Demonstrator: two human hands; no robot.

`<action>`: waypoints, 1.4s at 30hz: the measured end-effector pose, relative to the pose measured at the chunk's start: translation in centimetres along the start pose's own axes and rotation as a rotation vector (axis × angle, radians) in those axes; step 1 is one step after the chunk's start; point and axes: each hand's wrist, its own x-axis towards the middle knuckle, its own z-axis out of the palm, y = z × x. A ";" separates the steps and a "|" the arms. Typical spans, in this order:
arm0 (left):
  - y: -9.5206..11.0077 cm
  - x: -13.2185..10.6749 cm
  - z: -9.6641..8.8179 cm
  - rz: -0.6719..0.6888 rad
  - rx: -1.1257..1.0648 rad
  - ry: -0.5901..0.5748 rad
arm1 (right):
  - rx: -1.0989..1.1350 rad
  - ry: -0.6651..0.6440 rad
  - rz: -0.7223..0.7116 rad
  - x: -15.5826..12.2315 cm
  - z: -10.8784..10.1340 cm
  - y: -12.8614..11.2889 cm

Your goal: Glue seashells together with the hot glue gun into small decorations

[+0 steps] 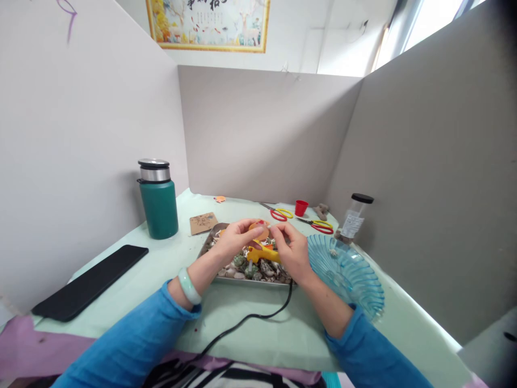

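Note:
My left hand (238,240) grips a small round orange piece (262,233) with a bit of red at its top, held above a metal tray (209,241). Close against its right side is my right hand (293,249), thumb and forefinger pinched; a small whitish bit shows at the fingertips, too small to name. Beneath both hands a yellow glue gun (264,254) lies on the shells and pebbles (238,264) in the tray. Its black cord (250,316) runs over the tray's front edge toward my lap.
A green bottle (158,207), a black flat case (92,281) and a brown card (203,222) are on the left. Behind the tray lie two pairs of scissors (281,214) and a red cup (301,208). A blue glass plate (347,275) and a jar (354,218) stand right. Grey partitions (266,134) enclose the table.

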 end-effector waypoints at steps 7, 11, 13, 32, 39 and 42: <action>0.2 -0.1 0.1 -0.020 0.068 0.083 | -0.141 0.002 -0.130 -0.2 0.2 0.1; 0.0 0.1 -0.1 -0.018 0.094 0.105 | -0.188 -0.010 -0.166 -0.3 0.3 0.3; 0.0 0.1 -0.1 -0.016 0.094 0.105 | -0.203 -0.010 -0.175 -0.3 0.3 0.4; -0.2 0.7 -1.3 0.082 0.042 0.255 | -0.695 -0.643 -0.039 0.6 -1.4 1.1; 0.4 0.9 -2.2 0.113 0.062 0.369 | -0.824 -0.681 0.106 0.0 -0.8 1.0; 0.6 0.9 -2.8 0.118 0.050 0.394 | -0.708 -0.683 0.139 0.2 -0.9 1.1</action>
